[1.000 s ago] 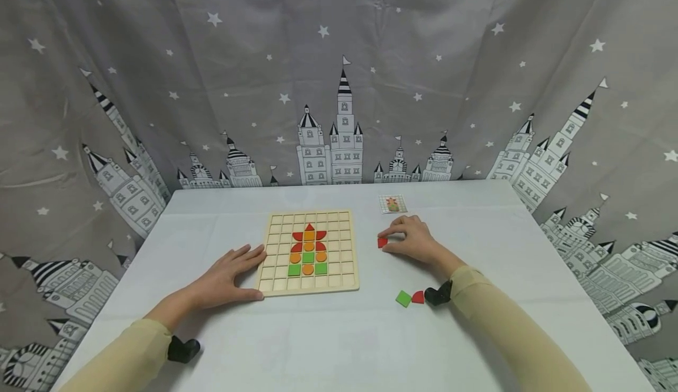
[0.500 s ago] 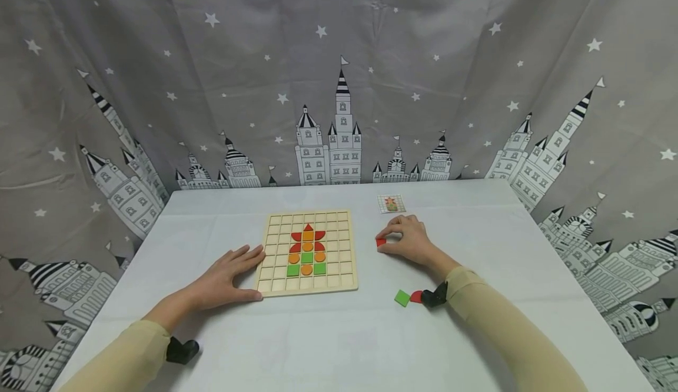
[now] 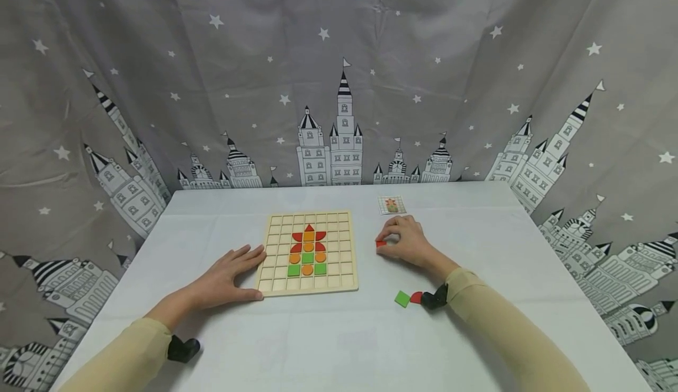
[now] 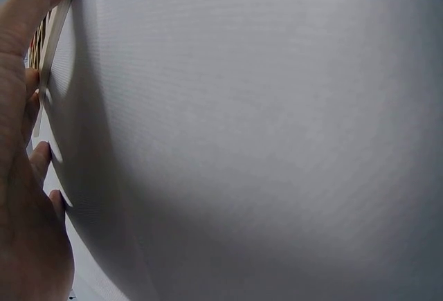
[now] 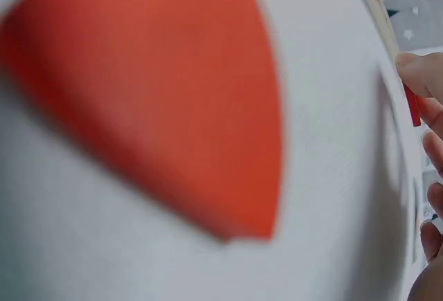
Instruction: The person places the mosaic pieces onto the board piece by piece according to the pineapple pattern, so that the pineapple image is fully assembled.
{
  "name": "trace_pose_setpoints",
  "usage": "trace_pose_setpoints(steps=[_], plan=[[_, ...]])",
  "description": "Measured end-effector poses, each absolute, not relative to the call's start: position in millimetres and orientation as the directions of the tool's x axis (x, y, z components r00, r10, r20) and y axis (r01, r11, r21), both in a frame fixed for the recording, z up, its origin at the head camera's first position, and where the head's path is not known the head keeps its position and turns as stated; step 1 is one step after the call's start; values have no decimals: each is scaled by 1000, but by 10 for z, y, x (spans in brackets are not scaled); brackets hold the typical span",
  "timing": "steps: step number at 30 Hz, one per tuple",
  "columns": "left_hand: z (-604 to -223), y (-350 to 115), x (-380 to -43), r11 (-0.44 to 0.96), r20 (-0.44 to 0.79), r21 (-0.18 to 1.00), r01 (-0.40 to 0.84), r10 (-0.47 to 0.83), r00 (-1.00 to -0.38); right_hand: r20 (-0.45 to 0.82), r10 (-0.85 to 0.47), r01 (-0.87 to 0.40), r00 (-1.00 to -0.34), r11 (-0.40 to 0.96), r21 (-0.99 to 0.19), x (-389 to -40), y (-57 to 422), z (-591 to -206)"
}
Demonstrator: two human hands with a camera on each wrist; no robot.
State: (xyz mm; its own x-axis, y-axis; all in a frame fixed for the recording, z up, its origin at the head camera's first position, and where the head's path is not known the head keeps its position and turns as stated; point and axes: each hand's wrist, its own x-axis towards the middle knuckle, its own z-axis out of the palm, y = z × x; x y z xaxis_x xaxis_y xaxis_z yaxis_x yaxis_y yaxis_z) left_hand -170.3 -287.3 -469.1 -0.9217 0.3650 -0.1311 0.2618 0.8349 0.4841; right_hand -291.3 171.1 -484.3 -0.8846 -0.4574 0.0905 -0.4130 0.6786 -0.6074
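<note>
My left hand (image 3: pixel 225 277) lies along the left edge of a wooden grid board (image 3: pixel 343 262), fingertips and thumb at its rim. The board bears a figure of red, orange and green tiles (image 3: pixel 308 258). To the right of the board, my right hand (image 3: pixel 408 240) pinches a small red tile (image 3: pixel 379 243) between thumb and forefinger. The right wrist view shows this red tile (image 5: pixel 413 106) edge-on, its far part hidden by the thumb. Nearer my right wrist, a green square tile (image 3: pixel 402 299) and a red quarter-round tile (image 3: pixel 416 297) lie on the white table.
A small picture card (image 3: pixel 392 205) with a similar figure lies behind my right hand. Black wrist cameras (image 3: pixel 182 349) sit under both sleeves. The right one overlaps the red quarter-round tile in the head view. A grey curtain (image 3: pixel 254 45) with castles hangs behind the table.
The red tile has turned in my right fingers and now shows a thinner face. That hand stays in nearly the same place. My left hand and the board have not moved.
</note>
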Motion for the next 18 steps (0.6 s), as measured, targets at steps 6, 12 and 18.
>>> trace_pose_setpoints(steps=[6, 12, 18], plan=[[-4720, -2903, -1717, 834, -126, 477, 278, 378, -917, 129, -502, -468, -855, 642, -608, -2783, 1530, -4709], [-4720, -2917, -1721, 829, -121, 480, 285, 385, -915, 146, -534, -497, -833, 603, -624, -2568, 1204, -4650], [-4711, -2909, -1725, 832, -127, 478, 281, 382, -915, 168, -581, -550, -797, 582, -599, -2343, 885, -4671]])
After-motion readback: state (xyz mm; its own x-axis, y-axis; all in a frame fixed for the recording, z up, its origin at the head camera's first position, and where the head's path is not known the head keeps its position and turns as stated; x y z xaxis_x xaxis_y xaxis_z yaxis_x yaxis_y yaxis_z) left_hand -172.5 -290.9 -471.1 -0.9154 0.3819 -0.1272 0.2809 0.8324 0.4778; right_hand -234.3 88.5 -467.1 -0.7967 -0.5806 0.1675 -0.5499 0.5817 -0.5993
